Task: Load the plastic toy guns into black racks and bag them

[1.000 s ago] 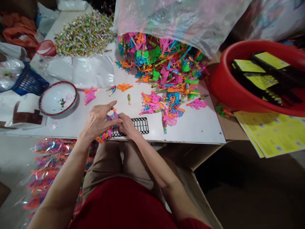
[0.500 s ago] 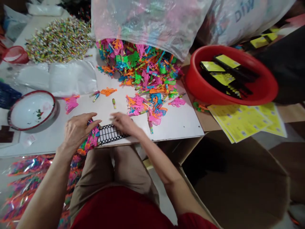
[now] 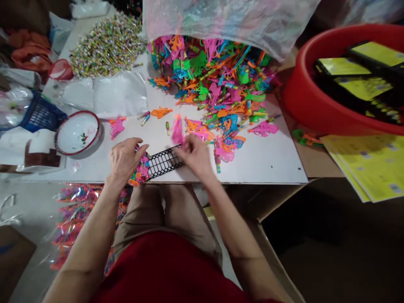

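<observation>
A black ladder-like plastic rack (image 3: 164,162) lies at the table's front edge, its left end filled with a packed row of small colourful plastic toy guns (image 3: 143,168). Over that row curls my left hand (image 3: 124,160), gripping it, with thumb and fingers apart around the toys. My right hand (image 3: 197,158) is at the rack's right end, pinching a pink toy gun (image 3: 177,130) that is blurred by motion. Just beyond lie an orange toy gun (image 3: 161,112) and a small yellow-green tube (image 3: 167,128).
A large heap of toy guns (image 3: 208,88) spills from a clear plastic bag (image 3: 227,21). Further left are a pile of small tubes (image 3: 107,46), plastic bags (image 3: 120,94) and a white enamel bowl (image 3: 71,145). A red tub (image 3: 303,92) and yellow sheets (image 3: 362,162) are on the right.
My right hand has a pink toy gun in its fingers now, lifted above the rack. My left hand stays on the row of toys. The view has shifted left.
</observation>
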The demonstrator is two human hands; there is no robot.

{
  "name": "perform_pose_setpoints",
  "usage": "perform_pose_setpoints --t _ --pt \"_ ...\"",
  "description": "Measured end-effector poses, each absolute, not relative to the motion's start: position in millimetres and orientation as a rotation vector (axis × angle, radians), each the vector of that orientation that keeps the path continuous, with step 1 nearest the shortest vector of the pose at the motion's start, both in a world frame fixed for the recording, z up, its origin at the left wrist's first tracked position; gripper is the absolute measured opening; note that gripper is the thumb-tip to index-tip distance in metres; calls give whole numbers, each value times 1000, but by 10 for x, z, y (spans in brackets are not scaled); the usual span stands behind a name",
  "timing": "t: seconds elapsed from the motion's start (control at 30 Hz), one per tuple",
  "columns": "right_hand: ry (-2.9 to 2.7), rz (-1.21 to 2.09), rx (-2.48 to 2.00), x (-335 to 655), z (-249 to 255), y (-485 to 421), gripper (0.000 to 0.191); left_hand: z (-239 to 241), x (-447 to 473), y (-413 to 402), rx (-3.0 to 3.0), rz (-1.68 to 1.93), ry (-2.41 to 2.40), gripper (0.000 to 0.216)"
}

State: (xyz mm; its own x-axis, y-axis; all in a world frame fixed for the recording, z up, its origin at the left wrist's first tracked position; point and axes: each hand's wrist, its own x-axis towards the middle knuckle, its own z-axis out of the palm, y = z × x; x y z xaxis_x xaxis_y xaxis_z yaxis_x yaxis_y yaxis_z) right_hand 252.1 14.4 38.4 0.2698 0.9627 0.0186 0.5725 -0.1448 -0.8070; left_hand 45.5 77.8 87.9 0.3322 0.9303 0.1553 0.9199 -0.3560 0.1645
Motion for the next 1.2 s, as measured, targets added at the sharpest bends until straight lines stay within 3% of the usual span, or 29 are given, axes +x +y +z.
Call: perform_pose_setpoints --t 0.1,0.4,0.6,0.87,1.03,1.2 --pt "-1309 999 -1743 2033 183 -57 16 848 445 786 2583 371 1739 38" --pt "-896 1164 -1403 1777 -52 -201 16 793 435 805 2654 481 1736 35" --pt "-967 990 -1527 1856 85 -266 33 814 456 794 2655 521 1741 34" --pt "-1137 1048 -1551 1773 -42 -231 21 809 466 793 2660 516 1728 33" --pt "-1419 896 -1557 1661 -52 -244 7 798 465 790 2649 530 1746 32" --pt "-1794 772 -1741 1648 -32 -303 8 785 466 797 2637 566 1711 31"
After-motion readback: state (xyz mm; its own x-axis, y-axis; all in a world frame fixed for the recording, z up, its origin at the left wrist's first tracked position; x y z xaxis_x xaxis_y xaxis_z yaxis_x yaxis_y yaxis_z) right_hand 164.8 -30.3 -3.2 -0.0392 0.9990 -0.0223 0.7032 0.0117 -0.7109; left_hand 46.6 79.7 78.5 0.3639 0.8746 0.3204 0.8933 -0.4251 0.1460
